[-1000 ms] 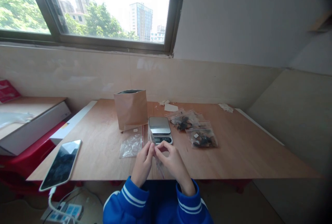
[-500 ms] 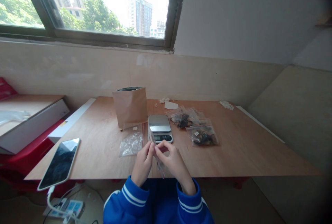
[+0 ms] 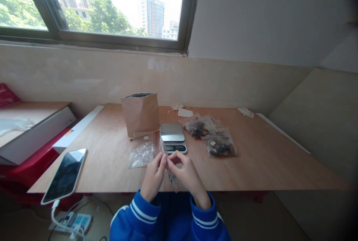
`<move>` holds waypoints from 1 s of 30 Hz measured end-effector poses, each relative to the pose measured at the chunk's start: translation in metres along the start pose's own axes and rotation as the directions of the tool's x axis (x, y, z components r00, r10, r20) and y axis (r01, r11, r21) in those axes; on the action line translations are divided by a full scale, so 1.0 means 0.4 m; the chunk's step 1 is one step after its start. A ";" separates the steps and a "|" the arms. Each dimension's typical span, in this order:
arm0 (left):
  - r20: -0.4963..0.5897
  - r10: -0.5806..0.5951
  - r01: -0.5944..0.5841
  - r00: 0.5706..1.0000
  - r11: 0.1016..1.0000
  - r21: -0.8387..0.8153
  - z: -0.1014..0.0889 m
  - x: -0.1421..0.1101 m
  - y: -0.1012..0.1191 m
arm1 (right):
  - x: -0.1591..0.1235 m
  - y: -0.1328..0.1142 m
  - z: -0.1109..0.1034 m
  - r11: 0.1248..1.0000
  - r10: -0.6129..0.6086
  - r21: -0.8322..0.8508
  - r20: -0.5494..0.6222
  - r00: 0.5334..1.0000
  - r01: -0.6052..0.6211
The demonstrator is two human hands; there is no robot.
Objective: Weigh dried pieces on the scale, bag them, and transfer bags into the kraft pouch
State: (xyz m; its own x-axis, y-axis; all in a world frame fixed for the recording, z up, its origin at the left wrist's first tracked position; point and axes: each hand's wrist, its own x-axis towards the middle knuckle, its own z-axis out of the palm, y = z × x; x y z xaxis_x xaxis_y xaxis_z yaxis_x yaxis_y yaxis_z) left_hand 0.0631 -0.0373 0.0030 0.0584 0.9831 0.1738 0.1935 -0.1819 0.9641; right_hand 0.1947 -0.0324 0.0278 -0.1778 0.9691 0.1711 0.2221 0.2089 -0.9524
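Both of my hands meet near the table's front edge, just in front of a small digital kitchen scale [image 3: 172,132]. My left hand [image 3: 153,172] is closed, pinching a clear zip bag [image 3: 172,182] that is seen nearly edge-on. Fingertips of my right hand [image 3: 187,170] pinch the same bag from the other side. Its contents are hard to make out. Left of the scale, another clear zip bag [image 3: 141,155] lies flat with a small white label. A brown paper pouch [image 3: 141,116] stands upright behind it, its top open.
Zip bags with dark items [image 3: 219,145] lie right of the scale. A phone [image 3: 65,176] on a white cable overhangs the table's left front edge, above a power strip [image 3: 74,222]. Paper scraps [image 3: 185,112] lie at the back of the wooden table [image 3: 260,166].
Almost nothing differs. Both hands keep their pinch on the zip bag in the same spot, and the view has shifted very slightly.
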 end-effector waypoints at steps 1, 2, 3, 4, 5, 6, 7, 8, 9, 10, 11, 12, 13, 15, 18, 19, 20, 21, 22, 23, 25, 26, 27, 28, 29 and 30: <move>0.005 0.003 -0.003 1.000 1.000 0.000 0.002 0.000 0.003 | -0.001 0.000 -0.003 1.000 -0.001 -0.002 -0.008 1.000 0.001; 0.009 0.004 -0.004 1.000 1.000 -0.001 0.003 0.001 0.005 | -0.002 0.000 -0.005 1.000 0.000 -0.004 -0.014 1.000 0.000; 0.009 0.005 -0.005 1.000 1.000 0.000 0.004 0.002 0.007 | -0.002 0.000 -0.006 1.000 0.000 -0.004 -0.019 1.000 0.000; 0.005 0.004 -0.004 1.000 1.000 0.002 0.005 0.003 0.008 | -0.002 0.000 -0.007 1.000 -0.002 -0.003 -0.024 1.000 0.002; 0.000 0.005 -0.005 1.000 1.000 0.005 0.005 0.005 0.008 | -0.002 0.001 -0.007 1.000 -0.007 -0.002 -0.031 1.000 0.007; -0.004 0.008 -0.008 1.000 1.000 0.009 0.005 0.006 0.007 | -0.001 0.002 -0.005 1.000 -0.015 -0.001 -0.040 0.999 0.015; -0.009 0.012 -0.012 1.000 1.000 0.013 0.004 0.007 0.006 | 0.000 0.004 -0.003 1.000 -0.022 -0.001 -0.053 0.998 0.022; -0.014 0.016 -0.016 1.000 1.000 0.018 0.004 0.009 0.004 | 0.002 0.006 0.000 1.000 -0.030 -0.001 -0.067 0.997 0.030; -0.020 0.021 -0.020 1.000 1.000 0.023 0.003 0.010 0.002 | 0.003 0.008 0.003 0.999 -0.034 -0.001 -0.083 0.996 0.034; -0.027 0.024 -0.023 0.999 0.999 0.029 0.003 0.011 0.000 | 0.004 0.010 0.006 0.999 -0.035 0.003 -0.099 0.994 0.036; -0.034 0.026 -0.025 0.999 0.999 0.033 0.004 0.012 -0.001 | 0.006 0.012 0.010 0.999 -0.032 0.011 -0.114 0.993 0.033; -0.044 0.026 -0.024 0.999 0.999 0.037 0.004 0.012 -0.001 | 0.007 0.013 0.013 0.999 -0.025 0.024 -0.128 0.992 0.028; -0.056 0.024 -0.022 0.998 0.999 0.036 0.005 0.013 -0.001 | 0.009 0.014 0.016 0.999 -0.016 0.044 -0.141 0.990 0.023; -0.083 0.021 -0.019 0.996 1.000 0.024 0.007 0.013 0.002 | 0.011 0.015 0.022 0.995 0.003 0.101 -0.158 0.987 0.013; -0.122 0.019 -0.020 0.992 1.000 -0.008 0.007 0.012 0.009 | 0.014 0.018 0.030 0.981 0.023 0.195 -0.142 0.990 0.005; -0.127 0.018 -0.019 0.992 1.000 -0.014 0.006 0.011 0.011 | 0.015 0.021 0.032 0.975 0.028 0.221 -0.130 0.991 0.002; -0.129 0.014 -0.016 0.992 1.000 -0.017 0.005 0.011 0.012 | 0.015 0.025 0.034 0.970 0.031 0.245 -0.122 0.992 -0.001; -0.126 0.008 -0.011 0.992 1.000 -0.018 0.003 0.010 0.013 | 0.016 0.030 0.035 0.964 0.035 0.266 -0.117 0.993 -0.002; -0.120 0.001 -0.003 0.993 1.000 -0.018 0.001 0.008 0.014 | 0.016 0.035 0.037 0.959 0.036 0.284 -0.114 0.993 -0.002; -0.111 -0.007 0.005 0.994 1.000 -0.017 0.000 0.007 0.014 | 0.017 0.040 0.038 0.955 0.034 0.297 -0.113 0.993 0.001; -0.100 -0.023 0.021 0.995 1.000 -0.015 -0.003 0.005 0.013 | 0.017 0.047 0.040 0.950 0.023 0.311 -0.100 0.995 0.009; -0.100 -0.027 0.026 0.995 1.000 -0.012 -0.004 0.004 0.013 | 0.018 0.048 0.041 0.950 0.018 0.312 -0.092 0.996 0.012; -0.104 -0.029 0.029 0.994 1.000 -0.007 -0.005 0.003 0.013 | 0.017 0.046 0.041 0.951 0.014 0.309 -0.084 0.996 0.013; -0.112 -0.029 0.029 0.993 1.000 -0.001 -0.006 0.002 0.013 | 0.017 0.043 0.042 0.954 0.010 0.301 -0.079 0.997 0.014; -0.123 -0.028 0.029 0.992 1.000 0.006 -0.007 0.002 0.014 | 0.017 0.038 0.042 0.958 0.008 0.286 -0.080 0.997 0.015; -0.133 -0.026 0.028 0.991 0.999 0.015 -0.009 0.002 0.014 | 0.016 0.031 0.043 0.964 0.004 0.263 -0.084 0.996 0.018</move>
State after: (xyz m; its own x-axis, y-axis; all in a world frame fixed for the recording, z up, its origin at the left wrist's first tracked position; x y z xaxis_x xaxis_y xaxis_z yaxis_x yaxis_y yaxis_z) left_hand 0.0608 -0.0374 0.0093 -0.0778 0.9816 0.1741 0.2100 -0.1546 0.9654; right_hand 0.1798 -0.0259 0.0128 -0.0959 0.9775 0.1881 -0.0416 0.1848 -0.9819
